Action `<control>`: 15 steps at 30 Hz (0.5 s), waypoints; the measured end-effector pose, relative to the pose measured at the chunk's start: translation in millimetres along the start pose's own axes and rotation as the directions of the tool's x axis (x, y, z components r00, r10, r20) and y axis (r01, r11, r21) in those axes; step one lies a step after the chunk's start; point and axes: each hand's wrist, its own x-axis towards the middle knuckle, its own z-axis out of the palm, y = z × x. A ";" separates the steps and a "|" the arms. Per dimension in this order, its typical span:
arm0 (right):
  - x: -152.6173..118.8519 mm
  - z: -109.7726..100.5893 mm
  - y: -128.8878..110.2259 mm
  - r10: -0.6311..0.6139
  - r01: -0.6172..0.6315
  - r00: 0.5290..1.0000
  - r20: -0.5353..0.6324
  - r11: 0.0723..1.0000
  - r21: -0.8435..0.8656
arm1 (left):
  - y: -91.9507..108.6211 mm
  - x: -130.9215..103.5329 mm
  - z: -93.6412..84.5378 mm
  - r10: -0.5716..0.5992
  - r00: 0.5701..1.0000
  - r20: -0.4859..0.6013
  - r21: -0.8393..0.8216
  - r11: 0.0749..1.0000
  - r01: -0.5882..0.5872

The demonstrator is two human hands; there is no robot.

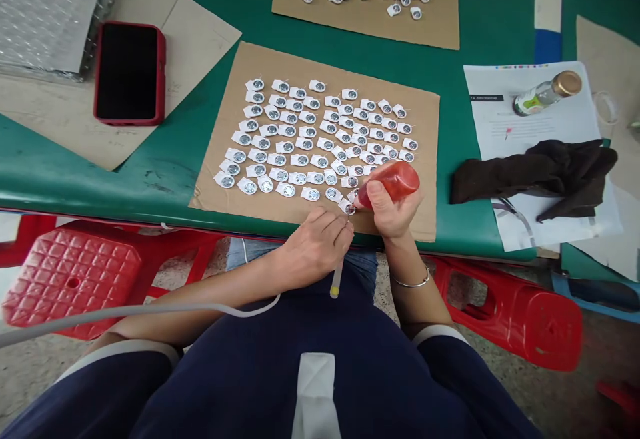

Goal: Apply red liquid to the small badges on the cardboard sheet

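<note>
My left hand (pixel 320 242) is closed around a slim stick-like tool (pixel 337 277) with a clear handle and a yellow end. What kind of tool it is I cannot tell, and most of it is hidden by my fingers. A red squeeze bottle (pixel 400 181) lies tilted in the grip of my right hand (pixel 393 215). Its tip points down-left at a small white piece with a round silvery face (pixel 347 207); whether they touch I cannot tell. Many similar pieces (pixel 299 160) lie in rough rows on a cardboard sheet (pixel 240 69) before both hands.
A second cardboard sheet (pixel 365 25) with more such pieces lies at the back. A phone in a red case (pixel 130 73) is at the left. On the right are papers (pixel 500 79), a small glass bottle (pixel 545 94) and a dark cloth (pixel 535 175). Red stools (pixel 75 279) flank me.
</note>
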 end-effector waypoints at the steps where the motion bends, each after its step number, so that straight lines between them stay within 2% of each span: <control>1: 0.0 -0.2 0.6 0.001 -0.001 1.000 0.003 1.000 -0.006 | 0.1 0.1 -0.2 0.002 1.000 0.005 0.008 1.000 -0.002; 7: -0.2 -1.5 4.4 -0.004 0.004 1.000 0.011 0.999 -0.044 | 0.7 0.8 -0.7 0.008 0.999 0.037 0.030 1.000 -0.009; 15: 0.0 -0.8 3.6 -0.042 0.042 0.999 0.007 0.996 -0.074 | 0.9 1.5 -1.8 0.013 1.000 0.026 0.013 1.000 -0.014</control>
